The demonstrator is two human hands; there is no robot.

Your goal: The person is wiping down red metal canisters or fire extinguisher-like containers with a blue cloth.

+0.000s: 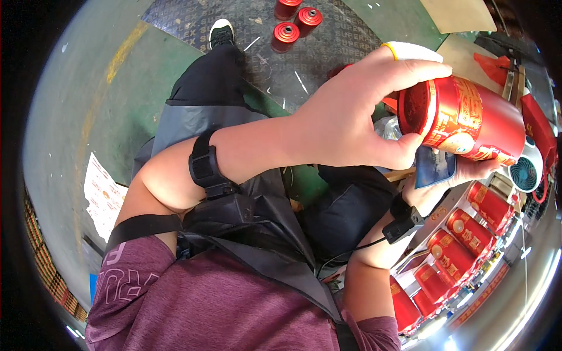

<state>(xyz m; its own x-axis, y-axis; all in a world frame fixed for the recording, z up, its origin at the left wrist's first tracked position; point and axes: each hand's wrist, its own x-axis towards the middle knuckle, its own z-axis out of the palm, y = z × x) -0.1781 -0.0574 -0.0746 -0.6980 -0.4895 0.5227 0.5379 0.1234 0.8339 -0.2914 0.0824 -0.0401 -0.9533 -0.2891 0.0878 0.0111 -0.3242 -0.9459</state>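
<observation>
A shiny red canister [497,120] with gold print lies tilted on its side between my hands at the upper right. My left hand [357,111] reaches across and grips its near end, thumb below and fingers above. White covering with a yellow edge shows on the fingers of this hand. From underneath, my right hand [473,169] holds the canister's far part, its fingers partly hidden. A flat dark-blue piece [434,168] lies against the right palm, below the canister; whether it is gripped or worn, I cannot tell.
Red canisters with knobbed tops [285,36] stand on a dark printed board [257,76] ahead. More red canisters [453,248] are stacked in rows at the lower right. A small white fan [525,167] sits beyond my right hand. Printed paper [100,196] lies at left.
</observation>
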